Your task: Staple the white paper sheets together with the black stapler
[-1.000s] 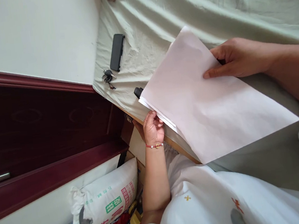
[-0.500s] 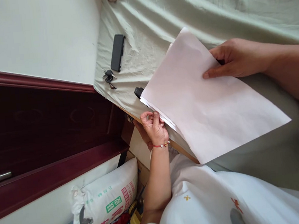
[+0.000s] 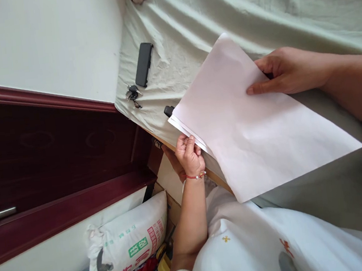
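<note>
On bed | paper sheets (image 3: 251,124) long axis diagonal | both hands' fingers pinch edges

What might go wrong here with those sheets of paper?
1. The paper sheets jut over the edge of the bed. If the right hand resting on top lets up, they may slide to the floor.
2. The left hand pinches only the lower sheets' corner, so a tug may crease or tear it.
3. The keys lie close by and might get swept off.
</note>
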{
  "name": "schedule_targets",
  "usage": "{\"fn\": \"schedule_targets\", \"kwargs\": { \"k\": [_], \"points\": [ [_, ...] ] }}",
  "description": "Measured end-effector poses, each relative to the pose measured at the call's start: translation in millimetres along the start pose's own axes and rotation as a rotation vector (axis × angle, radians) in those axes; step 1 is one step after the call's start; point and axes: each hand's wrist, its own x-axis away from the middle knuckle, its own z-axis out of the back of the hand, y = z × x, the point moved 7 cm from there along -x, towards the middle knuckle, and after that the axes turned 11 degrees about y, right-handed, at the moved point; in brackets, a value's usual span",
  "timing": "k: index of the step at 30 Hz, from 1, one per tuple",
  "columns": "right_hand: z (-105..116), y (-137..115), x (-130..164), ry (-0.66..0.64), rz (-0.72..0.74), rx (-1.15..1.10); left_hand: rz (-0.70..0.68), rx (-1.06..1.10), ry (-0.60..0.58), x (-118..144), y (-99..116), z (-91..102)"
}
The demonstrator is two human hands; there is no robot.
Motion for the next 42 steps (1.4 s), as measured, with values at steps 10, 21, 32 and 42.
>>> {"fn": "schedule_targets", "kwargs": {
  "k": [10,21,32,42],
  "points": [
    [1.4,-0.8,0.4,0.023,0.032,-0.014,0.029,-0.007,0.063,-3.0,-3.1,3.2],
    [-0.5,0.5,-0.2,-0.011,0.026,0.015,0.03,0.02,-0.045,5.9,1.3,-2.2],
    [7.5,0.6,-3.0,0.133,0.025,0.074,-0.004,0.022,-0.046,2.0,-2.6,-0.9],
    [4.6,-0.6,-1.0,0.039,-0.004,0.037,-0.034,0.024,-0.048,3.0,-5.3,3.2]
  ]
}}
